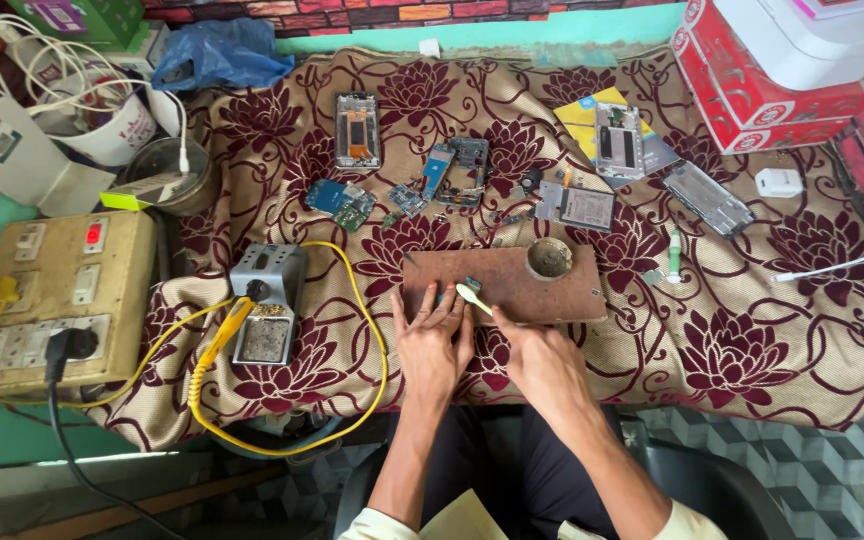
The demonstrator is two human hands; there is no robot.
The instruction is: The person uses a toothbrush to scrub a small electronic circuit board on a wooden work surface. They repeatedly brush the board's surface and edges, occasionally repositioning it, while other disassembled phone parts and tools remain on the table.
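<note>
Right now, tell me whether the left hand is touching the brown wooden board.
Touching. The head view shows the left hand lying flat with its fingers resting on the brown wooden board, no gap visible.

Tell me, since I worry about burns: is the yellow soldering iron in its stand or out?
In its stand: the soldering iron rests in the grey station, away from both hands.

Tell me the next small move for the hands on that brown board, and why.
Probably bring the brush in the right hand down onto the small part, since the left hand already steadies the board and the brush tip sits just beside it.
</note>
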